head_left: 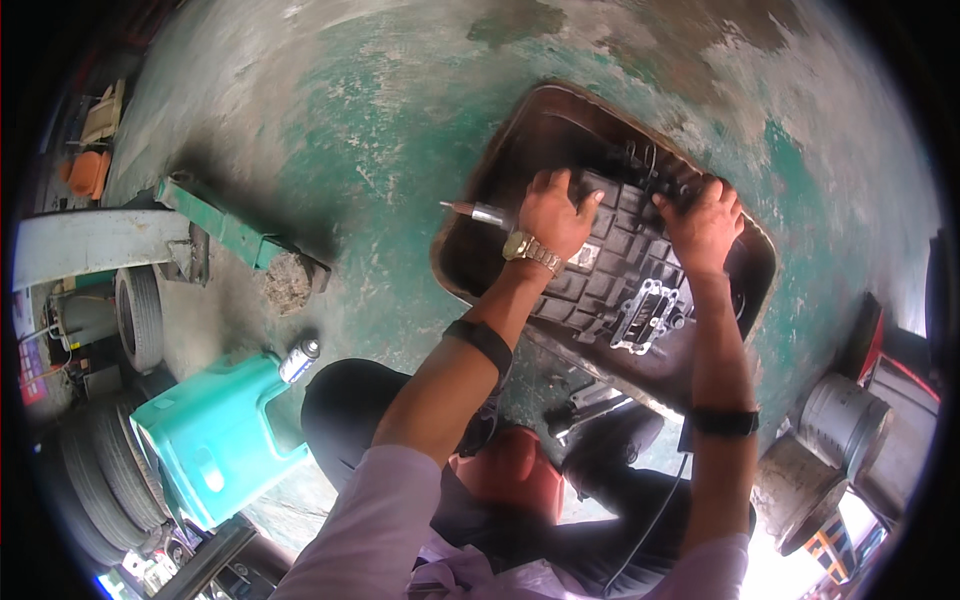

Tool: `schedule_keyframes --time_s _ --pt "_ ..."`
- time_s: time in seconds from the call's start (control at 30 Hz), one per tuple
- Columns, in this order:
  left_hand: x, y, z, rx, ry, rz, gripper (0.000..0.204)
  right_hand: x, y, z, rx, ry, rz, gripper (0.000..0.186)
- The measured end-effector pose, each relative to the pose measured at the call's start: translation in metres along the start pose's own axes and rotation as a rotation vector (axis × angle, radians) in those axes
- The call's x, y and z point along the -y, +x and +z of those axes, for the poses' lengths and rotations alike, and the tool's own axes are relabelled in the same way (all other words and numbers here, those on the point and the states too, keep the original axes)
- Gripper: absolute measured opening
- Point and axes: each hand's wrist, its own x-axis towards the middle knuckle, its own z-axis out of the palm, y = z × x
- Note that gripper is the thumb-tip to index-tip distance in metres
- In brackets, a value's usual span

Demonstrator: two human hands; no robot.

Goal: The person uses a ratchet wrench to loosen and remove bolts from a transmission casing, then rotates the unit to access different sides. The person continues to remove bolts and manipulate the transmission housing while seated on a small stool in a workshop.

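While 2 bare hands bear on its far part, a dark metal casing lies in a brown, round-cornered tray on the worn green floor. The step in hand looks to be steadying or handling that casing. The left hand rests at its upper left, thumb spread away from bent fingers; the right hand curls over the upper right side, its thumb pointing inward. Because the fingertips sit out of sight behind dark edges, I cannot tell whether either grip is clamped on the metal or only laid against it. Shifting or tipping so bulky a piece would, I judge, call for a firm hold from both hands, a level pull, and care not to scrape the tray's wall or catch the slim tool that juts past the rim beside the left hand.

The casing's upper face is dull grey and ribbed into a grid of shallow squares, with 1 pale patch near the left wrist. Toward its near right corner sits a bright silver frame with rounded ears and a slotted opening.
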Motion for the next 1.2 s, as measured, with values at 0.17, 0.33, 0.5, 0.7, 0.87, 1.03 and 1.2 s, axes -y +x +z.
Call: schedule_keyframes --time_s 0.17,0.33,0.5,0.7,0.87,1.03,1.2 --pt "-0.007 0.003 0.004 0.025 0.021 -0.033 0.049 -0.009 0.003 0.003 -0.045 0.0 -0.001 0.071" --pt "-0.005 0.006 0.013 -0.006 0.12 -0.067 0.044 -0.012 0.004 0.0 0.014 0.015 0.014 0.066" --pt "-0.008 0.007 0.016 -0.075 0.131 -0.081 0.032 -0.013 0.004 0.001 -0.007 0.015 0.002 0.068" --pt "-0.013 0.006 0.013 -0.03 0.08 -0.066 0.028 -0.012 0.007 -0.002 0.082 -0.003 0.053 0.069" --pt "-0.009 0.008 0.014 -0.067 0.088 -0.038 0.03 -0.009 0.007 -0.01 0.152 -0.04 0.081 0.072" --pt "0.003 0.006 0.018 -0.064 0.053 -0.013 0.031 -0.009 0.007 -0.008 0.13 0.021 0.09 0.063" --pt "0.007 0.006 0.017 -0.1 0.096 0.032 0.035 -0.007 0.007 -0.007 0.081 0.067 0.127 0.064"
